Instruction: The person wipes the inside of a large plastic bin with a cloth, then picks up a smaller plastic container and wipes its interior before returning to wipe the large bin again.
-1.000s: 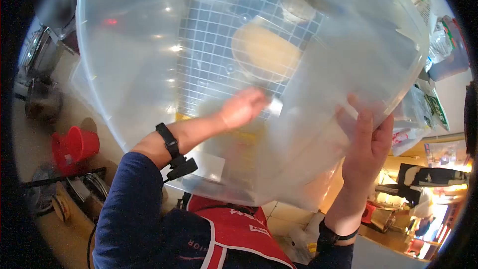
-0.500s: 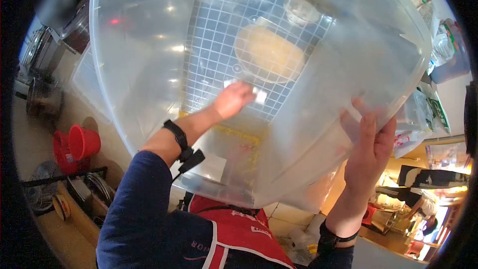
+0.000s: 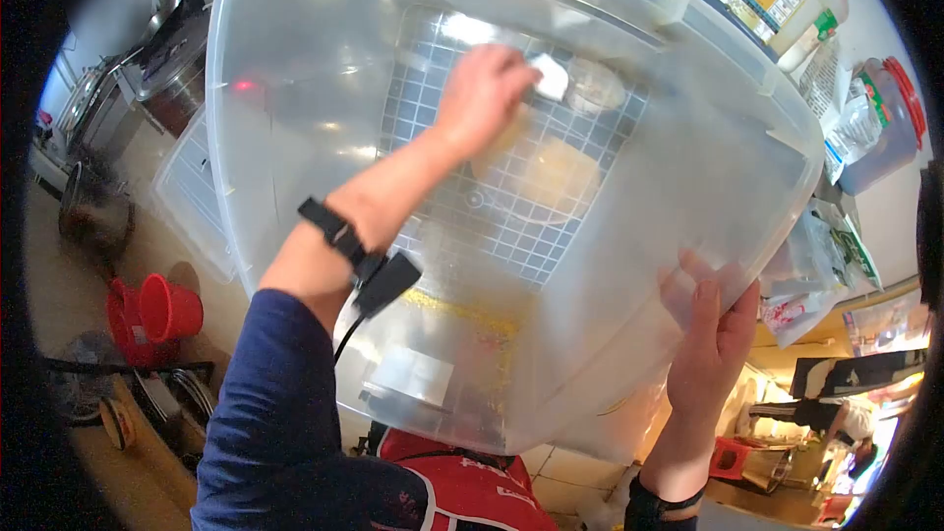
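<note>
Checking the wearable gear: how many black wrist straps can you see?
2: one black wrist strap on the arm behind the left hand, and a second strap on the wrist behind the right hand. The navy sleeve could hide others.

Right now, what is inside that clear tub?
The left hand, holding something white. A beige shape shows at or through the bottom; whatever the hand covers is hidden.

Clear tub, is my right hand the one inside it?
No, the left hand is inside the tub; the right hand holds its side.
</note>
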`<state>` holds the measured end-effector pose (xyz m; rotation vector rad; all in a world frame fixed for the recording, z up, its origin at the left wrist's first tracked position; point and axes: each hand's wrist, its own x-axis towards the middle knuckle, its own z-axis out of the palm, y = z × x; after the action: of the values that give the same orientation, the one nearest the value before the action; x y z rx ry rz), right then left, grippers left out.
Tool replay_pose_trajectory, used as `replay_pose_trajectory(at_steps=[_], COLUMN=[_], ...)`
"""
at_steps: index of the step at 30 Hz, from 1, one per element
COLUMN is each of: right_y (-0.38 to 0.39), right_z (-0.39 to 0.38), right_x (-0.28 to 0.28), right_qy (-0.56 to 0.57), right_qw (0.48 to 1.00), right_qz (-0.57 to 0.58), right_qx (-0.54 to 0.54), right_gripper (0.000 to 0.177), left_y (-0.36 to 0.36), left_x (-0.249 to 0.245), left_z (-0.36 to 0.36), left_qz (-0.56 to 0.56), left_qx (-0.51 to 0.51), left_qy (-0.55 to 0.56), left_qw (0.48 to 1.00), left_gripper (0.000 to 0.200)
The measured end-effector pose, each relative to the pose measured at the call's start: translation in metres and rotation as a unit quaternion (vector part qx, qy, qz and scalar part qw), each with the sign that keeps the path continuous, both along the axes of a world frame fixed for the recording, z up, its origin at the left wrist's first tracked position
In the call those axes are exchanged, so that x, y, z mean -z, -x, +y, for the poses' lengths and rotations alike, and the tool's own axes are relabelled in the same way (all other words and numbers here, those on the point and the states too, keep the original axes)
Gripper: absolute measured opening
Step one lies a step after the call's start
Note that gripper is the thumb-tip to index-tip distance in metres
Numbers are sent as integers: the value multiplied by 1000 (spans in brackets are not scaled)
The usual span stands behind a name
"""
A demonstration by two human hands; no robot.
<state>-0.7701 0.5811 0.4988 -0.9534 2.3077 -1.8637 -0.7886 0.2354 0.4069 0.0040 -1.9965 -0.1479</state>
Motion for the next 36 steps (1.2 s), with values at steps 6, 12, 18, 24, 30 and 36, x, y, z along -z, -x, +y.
replay_pose_trajectory(at_steps=[6,12,18,24,30,36], right_y=[5,6,6,6,2,5], right_z=[5,-12,-13,-6,-4,-12], right_x=[9,5,4,8,8,3], right_qy=[-10,58,45,49,50,67], right_qw=[999,998,999,998,999,997], right_qz=[37,-32,-20,-23,-19,-32], right_qx=[9,11,22,18,10,19], right_gripper=[35,33,38,38,39,38], left_y=[-20,-108,-139,-37,18,-47], left_x=[58,218,238,64,70,207], left_z=[-27,63,97,-1,18,119], left_qz=[-87,-260,-372,-45,-34,-196], left_qx=[-65,-16,107,-70,-62,101], left_qy=[-40,-98,-5,-138,-151,-32], left_qw=[993,960,922,987,986,975], left_gripper=[20,13,9,20,15,11])
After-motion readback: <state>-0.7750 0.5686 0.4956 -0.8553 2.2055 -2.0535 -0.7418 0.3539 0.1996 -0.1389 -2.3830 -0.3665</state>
